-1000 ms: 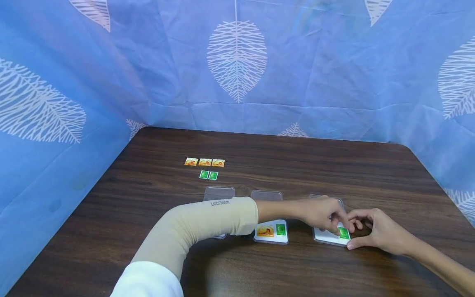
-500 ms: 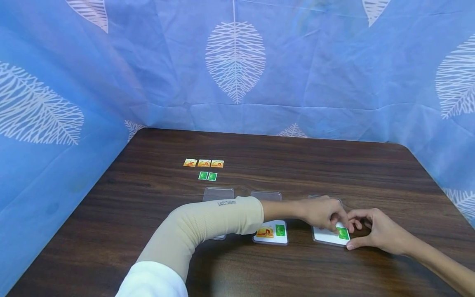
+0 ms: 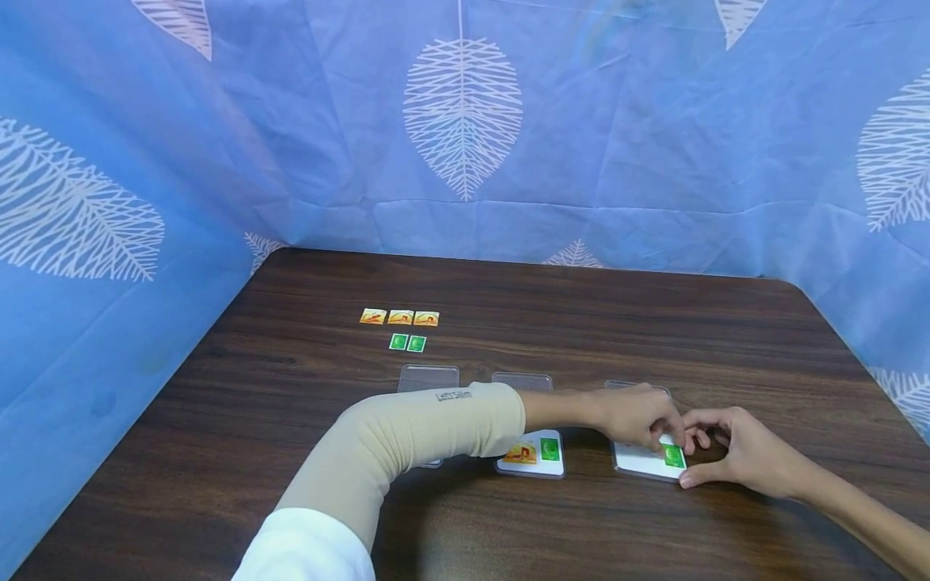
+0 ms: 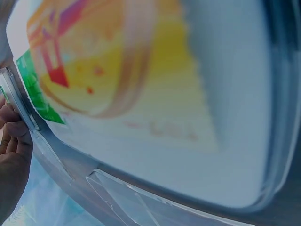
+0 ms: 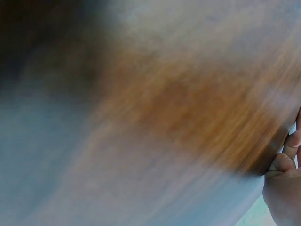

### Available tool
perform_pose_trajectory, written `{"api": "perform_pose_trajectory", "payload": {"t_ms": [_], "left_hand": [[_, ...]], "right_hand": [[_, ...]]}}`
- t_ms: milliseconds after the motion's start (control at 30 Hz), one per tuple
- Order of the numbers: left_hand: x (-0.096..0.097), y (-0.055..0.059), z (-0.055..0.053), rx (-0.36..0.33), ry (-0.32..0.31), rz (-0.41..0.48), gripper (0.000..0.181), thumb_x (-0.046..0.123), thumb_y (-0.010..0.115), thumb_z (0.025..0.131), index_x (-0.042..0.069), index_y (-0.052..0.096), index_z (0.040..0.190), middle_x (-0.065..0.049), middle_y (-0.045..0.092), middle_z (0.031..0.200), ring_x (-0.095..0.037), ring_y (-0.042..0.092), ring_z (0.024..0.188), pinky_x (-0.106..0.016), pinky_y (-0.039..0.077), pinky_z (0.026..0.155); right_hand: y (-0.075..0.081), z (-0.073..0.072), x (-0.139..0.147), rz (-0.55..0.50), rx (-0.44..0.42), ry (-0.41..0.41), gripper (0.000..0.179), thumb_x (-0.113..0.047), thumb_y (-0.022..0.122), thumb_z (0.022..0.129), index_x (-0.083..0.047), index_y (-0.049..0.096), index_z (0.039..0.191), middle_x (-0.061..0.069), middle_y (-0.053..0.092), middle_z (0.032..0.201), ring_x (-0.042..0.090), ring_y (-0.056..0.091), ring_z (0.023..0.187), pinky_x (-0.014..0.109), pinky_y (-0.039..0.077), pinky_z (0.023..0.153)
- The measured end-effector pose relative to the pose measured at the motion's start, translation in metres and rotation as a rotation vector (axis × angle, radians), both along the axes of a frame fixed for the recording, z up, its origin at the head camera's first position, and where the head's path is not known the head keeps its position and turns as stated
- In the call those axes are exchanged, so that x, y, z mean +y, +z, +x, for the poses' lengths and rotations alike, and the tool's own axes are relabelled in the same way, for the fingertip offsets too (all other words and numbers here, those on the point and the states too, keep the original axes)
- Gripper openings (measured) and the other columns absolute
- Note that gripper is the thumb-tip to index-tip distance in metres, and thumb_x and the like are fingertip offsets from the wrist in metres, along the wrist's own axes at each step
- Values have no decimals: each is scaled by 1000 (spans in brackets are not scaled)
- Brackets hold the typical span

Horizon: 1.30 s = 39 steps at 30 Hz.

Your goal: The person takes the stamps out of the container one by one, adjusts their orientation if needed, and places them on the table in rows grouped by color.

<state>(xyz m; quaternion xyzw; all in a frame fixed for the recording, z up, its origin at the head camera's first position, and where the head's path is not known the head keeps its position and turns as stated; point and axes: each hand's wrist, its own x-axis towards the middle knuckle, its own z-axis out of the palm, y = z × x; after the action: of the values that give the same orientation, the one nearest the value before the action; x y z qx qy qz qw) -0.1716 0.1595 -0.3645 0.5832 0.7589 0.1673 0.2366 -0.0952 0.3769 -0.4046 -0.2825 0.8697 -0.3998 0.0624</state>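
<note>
1. On the right of the bench [image 3: 581, 532], a clear case [image 3: 634, 462] with a white inside lies flat, and a green stamp [image 3: 674, 457] rests in it near its right edge, placed as it was a second ago.
2. The left hand [image 3: 634, 415] is over that case, fingers bent and tips at the green stamp; whether they pinch it or only press, I cannot tell. It has shifted slightly to the right.
3. The right hand [image 3: 744, 456] grasps the case by its right edge, thumb at the near corner, and has kept its place.
4. The cream sleeve [image 3: 436, 428] on the left arm has moved rightward too. It now covers the left end of the orange stamp [image 3: 526, 455] on the middle case [image 3: 530, 471], which showed whole earlier.
5. Behind the sleeve, two clear panels [image 3: 429, 377] jut out, as before.
6. Farther back, three orange stamps [image 3: 400, 317] in a row and two green stamps [image 3: 416, 344] just in front of them lie unchanged.
</note>
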Motion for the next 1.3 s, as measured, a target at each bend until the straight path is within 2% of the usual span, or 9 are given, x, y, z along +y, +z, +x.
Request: {"api": "perform_pose_trajectory", "payload": {"t_ms": [167,333,533,900,1033,1300], "left_hand": [[2,0,0,19,-10,-9,28,11,73,98,7,74,126,6,55,70,1,44,59,-11,38,59],[1,0,0,37,-18,-5,25,11,73,98,7,76,122,6,58,74,1,45,63,-10,38,60],[0,1,0,55,-33,-1,22,10,75,96,9,78,118,6,61,78,2,46,65,-10,38,62],[0,0,-1,90,-38,4,28,11,74,97,8,75,125,6,68,81,3,48,65,-9,39,63],[0,0,-2,87,-42,4,26,11,74,97,8,76,123,6,69,85,3,49,66,-9,40,63],[0,-1,0,36,-30,14,23,10,77,95,6,77,118,5,62,77,2,49,65,-10,40,62]], "right_hand": [[1,-1,1,-6,-15,12,42,2,89,75,-6,70,112,-9,71,101,10,64,81,24,52,69],[0,-1,1,-10,-8,22,42,2,89,75,-7,70,112,-9,72,102,10,64,83,24,52,71],[1,-1,1,-1,-6,17,42,2,89,75,-7,70,111,-8,70,100,10,62,80,24,50,69],[1,-1,-1,-23,1,1,43,3,90,73,-7,70,109,-4,63,87,14,53,71,29,43,60],[1,0,-2,-25,-2,6,42,3,90,74,-7,69,109,-4,62,86,14,52,71,29,42,60],[1,0,-1,-5,20,5,43,2,91,73,-9,70,110,-7,68,94,11,59,75,25,48,65]]}}
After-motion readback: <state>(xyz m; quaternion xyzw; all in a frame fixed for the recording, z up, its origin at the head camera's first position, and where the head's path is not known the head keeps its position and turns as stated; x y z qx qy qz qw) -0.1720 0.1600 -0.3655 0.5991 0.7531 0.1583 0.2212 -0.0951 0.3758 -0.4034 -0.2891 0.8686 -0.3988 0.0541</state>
